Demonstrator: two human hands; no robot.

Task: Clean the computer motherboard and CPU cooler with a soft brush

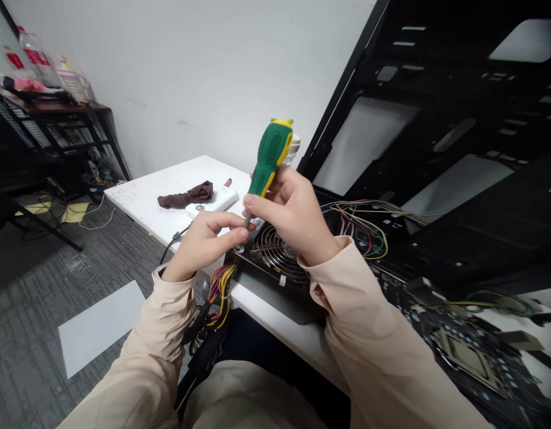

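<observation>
The right hand (293,208) is closed around a screwdriver (270,156) with a chunky green-and-yellow handle, held upright with its thin metal shaft pointing down. The left hand (204,244) is curled, its thumb and forefinger pinched together right beside the shaft tip (whether they hold anything small there cannot be made out).

Just below the hands, a black computer power supply (270,271) lies with its round wire fan guard (275,253) facing up, at the edge of a scuffed white table (154,199). A bundle of yellow, red and black wires (221,286) hangs from it over the table edge. Farther along the table are a crumpled brown cloth (186,195), a flat white object (212,202) and a small orange-topped item (227,182).

To the right, a large black computer case panel (436,119) looms, with thin coloured wires (364,229) looping in front of it, and a motherboard (463,351) sits at the lower right. Beige sleeves (163,322) cover both forearms. Down on the grey carpet (34,280) lies a white sheet (99,328), and plastic bottles (36,56) crowd a dark shelf (69,108) in the far corner.
</observation>
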